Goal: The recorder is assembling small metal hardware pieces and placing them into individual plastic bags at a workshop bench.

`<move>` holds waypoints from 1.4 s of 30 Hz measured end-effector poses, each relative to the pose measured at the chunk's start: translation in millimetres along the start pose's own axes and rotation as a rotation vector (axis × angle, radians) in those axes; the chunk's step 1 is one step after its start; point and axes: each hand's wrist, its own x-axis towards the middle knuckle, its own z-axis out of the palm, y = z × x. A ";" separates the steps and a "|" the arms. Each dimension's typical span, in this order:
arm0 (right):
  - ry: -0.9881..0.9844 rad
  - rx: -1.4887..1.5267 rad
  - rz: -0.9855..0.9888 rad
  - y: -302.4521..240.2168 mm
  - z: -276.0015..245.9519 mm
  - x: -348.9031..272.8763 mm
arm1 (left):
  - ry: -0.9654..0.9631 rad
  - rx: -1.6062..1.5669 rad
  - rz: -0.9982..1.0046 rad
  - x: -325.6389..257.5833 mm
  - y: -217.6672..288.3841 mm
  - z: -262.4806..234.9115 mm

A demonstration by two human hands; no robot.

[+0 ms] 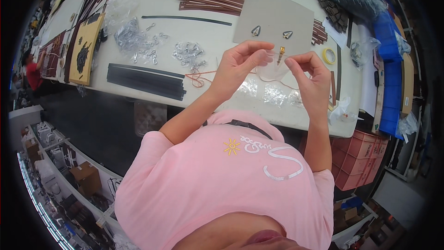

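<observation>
Between my hands, over the near part of the table, is a small clear plastic bag (270, 72). My left hand (245, 62) pinches its left edge between thumb and fingers. The other edge is pinched by my right hand (306, 69). A small gold-coloured metal fitting (282, 50) with a narrow brown piece below it shows at the bag's mouth; I cannot tell whether it is inside or behind. Just beyond my fingers, a grey board (273, 11) carries two triangular metal pieces, a left one (255, 31) and a right one (287, 34).
Black strips (145, 81) and a heap of silver clasps (188, 54) lie on the left of the white table (157, 37). Brown strips (210, 0) are farther back. Yellow tape (329, 55) sits at right, near blue bins (388, 65). Red crates (358, 157) stand below.
</observation>
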 end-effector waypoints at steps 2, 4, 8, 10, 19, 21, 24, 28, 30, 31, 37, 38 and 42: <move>0.008 -0.004 0.011 -0.7 -2.4 -0.3 | 0.050 0.081 0.085 -0.7 0.9 -3.7; 0.009 0.006 0.025 -1.5 -3.2 -0.5 | 0.021 0.388 0.255 1.6 -3.6 -9.5; -0.029 0.097 0.006 2.6 -4.1 0.1 | 0.065 0.426 0.274 5.7 -3.2 -6.7; -0.141 0.203 0.072 6.0 -5.9 1.3 | 0.031 0.320 0.248 7.9 -4.9 -0.9; -0.014 0.083 -0.160 -7.2 -9.1 4.3 | -0.014 0.171 0.121 12.8 12.3 7.8; -0.033 0.001 -0.211 -10.2 -11.2 6.1 | -0.022 0.168 0.127 14.9 13.1 6.1; -0.084 -0.099 -0.252 -17.4 -10.9 8.1 | -0.010 0.187 0.165 16.0 13.3 7.6; -0.139 -0.120 -0.227 -20.3 -12.2 12.8 | 0.033 0.231 0.222 19.4 9.4 7.8; -0.074 -0.038 -0.178 -24.6 -10.9 12.5 | 0.044 0.375 0.252 20.0 13.3 6.3; -0.015 0.049 -0.130 -26.4 -10.4 13.3 | 0.062 0.522 0.281 20.6 15.3 5.7; -0.108 -0.229 -0.387 -36.1 -12.3 26.2 | 0.039 0.281 0.303 24.5 23.8 9.8; -0.110 -0.231 -0.392 -36.9 -12.0 27.9 | 0.040 0.279 0.308 24.4 24.2 9.4; -0.163 -0.118 -0.297 -31.2 -18.9 30.9 | 0.054 0.220 0.279 28.7 27.8 12.9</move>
